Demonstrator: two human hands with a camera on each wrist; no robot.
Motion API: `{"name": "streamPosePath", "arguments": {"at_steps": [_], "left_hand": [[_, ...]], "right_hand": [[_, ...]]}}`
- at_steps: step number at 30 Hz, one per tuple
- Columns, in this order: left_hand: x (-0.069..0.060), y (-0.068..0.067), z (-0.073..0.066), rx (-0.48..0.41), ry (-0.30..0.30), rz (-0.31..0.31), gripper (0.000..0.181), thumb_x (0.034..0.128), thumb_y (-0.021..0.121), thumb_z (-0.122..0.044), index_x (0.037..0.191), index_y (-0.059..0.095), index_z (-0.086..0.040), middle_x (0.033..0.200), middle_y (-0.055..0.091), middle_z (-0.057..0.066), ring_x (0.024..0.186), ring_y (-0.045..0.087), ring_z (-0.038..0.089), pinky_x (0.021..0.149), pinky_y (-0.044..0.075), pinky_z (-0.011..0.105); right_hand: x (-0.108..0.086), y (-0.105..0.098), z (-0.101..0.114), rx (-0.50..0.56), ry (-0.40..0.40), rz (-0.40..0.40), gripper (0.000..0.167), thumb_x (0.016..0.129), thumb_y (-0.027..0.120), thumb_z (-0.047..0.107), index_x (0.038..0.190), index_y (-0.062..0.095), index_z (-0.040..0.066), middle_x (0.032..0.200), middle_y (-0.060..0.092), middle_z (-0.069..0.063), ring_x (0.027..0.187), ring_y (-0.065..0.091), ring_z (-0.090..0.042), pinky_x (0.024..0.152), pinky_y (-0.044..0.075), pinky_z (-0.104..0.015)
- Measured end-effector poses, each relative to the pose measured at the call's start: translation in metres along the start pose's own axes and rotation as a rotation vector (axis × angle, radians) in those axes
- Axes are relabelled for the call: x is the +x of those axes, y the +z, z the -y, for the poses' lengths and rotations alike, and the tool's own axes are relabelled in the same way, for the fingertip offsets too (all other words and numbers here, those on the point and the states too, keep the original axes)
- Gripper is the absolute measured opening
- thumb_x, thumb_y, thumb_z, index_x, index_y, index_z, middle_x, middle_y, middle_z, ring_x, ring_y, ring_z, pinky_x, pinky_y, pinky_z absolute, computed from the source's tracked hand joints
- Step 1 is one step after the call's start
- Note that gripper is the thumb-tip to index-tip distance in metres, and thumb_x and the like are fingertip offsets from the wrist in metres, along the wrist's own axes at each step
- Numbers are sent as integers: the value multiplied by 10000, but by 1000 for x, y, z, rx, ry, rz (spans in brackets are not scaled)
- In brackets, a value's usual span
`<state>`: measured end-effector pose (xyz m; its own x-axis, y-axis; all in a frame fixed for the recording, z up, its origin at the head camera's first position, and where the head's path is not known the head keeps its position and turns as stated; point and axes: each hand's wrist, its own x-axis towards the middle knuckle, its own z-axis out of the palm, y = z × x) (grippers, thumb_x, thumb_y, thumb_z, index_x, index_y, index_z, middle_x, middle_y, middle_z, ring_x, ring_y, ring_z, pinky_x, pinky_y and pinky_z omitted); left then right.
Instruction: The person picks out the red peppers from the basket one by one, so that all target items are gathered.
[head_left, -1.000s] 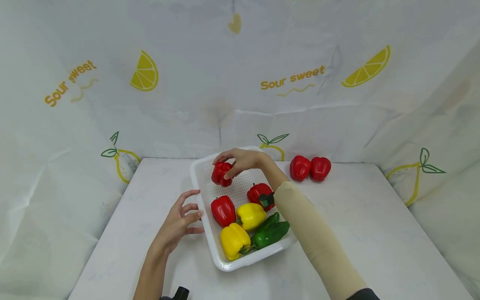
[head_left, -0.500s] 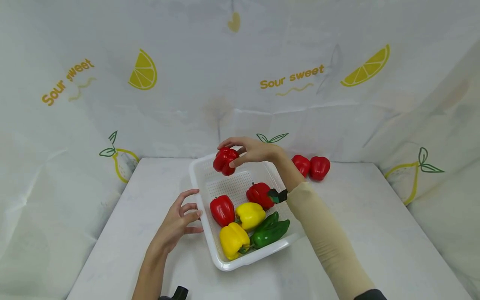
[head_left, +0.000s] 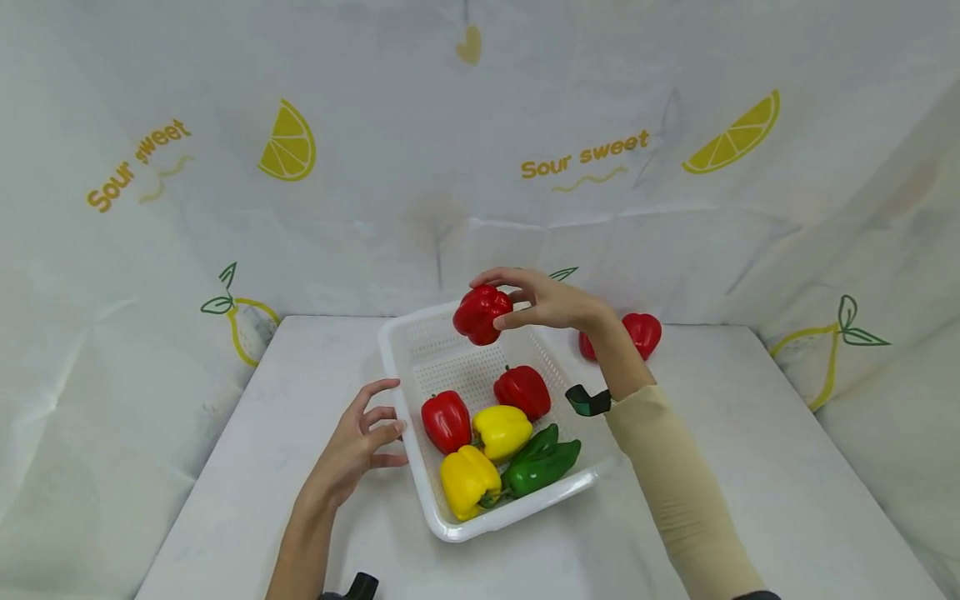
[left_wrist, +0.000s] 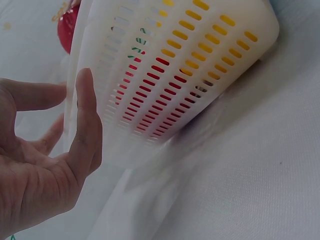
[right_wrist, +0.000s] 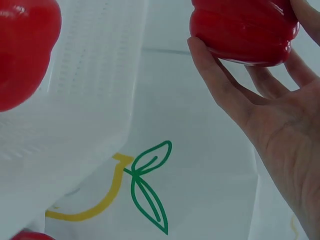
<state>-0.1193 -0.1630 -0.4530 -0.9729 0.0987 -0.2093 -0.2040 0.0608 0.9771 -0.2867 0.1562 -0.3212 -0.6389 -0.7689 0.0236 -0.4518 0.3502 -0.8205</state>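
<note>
A white plastic basket (head_left: 390,342) stands tilted in the middle, with perforated sides. My left hand (head_left: 360,442) holds its left rim; in the left wrist view the fingers (left_wrist: 86,105) curl at that rim, one against the outer wall. My right hand (head_left: 551,300) grips a red bell pepper (head_left: 480,317) by fingers and thumb, above the basket's far end. The same held pepper (right_wrist: 245,30) shows in the right wrist view. Inside the basket lie a red bell pepper (head_left: 446,422), another red bell pepper (head_left: 522,392), yellow bell peppers (head_left: 502,433) and green peppers (head_left: 543,467).
Behind my right forearm, a red bell pepper (head_left: 643,335) and a partly hidden red bell pepper (head_left: 586,347) sit on the white table (head_left: 750,467) at the back right. A white curtain (head_left: 420,125) printed with lemons hangs behind the table.
My right hand has lifted the red bell pepper up out of the basket's far left part and carried it to the right. My left hand has stayed at the rim.
</note>
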Motion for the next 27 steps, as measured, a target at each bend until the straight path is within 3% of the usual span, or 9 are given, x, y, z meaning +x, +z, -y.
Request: {"name": "streamPosePath", "arguments": {"at_steps": [5,11,18,27], "left_hand": [[0,0,1,0,-1,1,676,1002,686,-82,1592,429,-288,1283,634,192,992,752,247,786,707,469],[-1,0,1,-1,18,14,692,1006,687,-99,1615,401,-260,1320,622,221,991,743,234,785,708,461],[-1,1,1,1,7,2,686,999,691,-96,1602,419,-275,1304,626,208,984,748,235,786,707,455],[0,2,2,-3,-7,-17,693,988,709,-95,1585,436,-316,1324,631,207,996,761,267,805,706,463]], "right_hand": [[-17,-6,-2,-7,-29,-41,662,923,783,135,1533,527,120,1587,539,-138,1390,584,-368,1042,641,-455],[-37,-10,-6,5,21,-116,691,930,788,146,1561,506,139,1618,506,-124,1460,531,-395,1053,640,-487],[-55,-14,-16,21,18,-177,704,930,799,116,1565,495,140,1568,544,-127,1386,593,-392,988,667,-381],[-83,-22,-29,62,-45,-257,674,928,752,24,1551,501,77,1508,602,-77,1293,658,-235,964,666,-311]]}}
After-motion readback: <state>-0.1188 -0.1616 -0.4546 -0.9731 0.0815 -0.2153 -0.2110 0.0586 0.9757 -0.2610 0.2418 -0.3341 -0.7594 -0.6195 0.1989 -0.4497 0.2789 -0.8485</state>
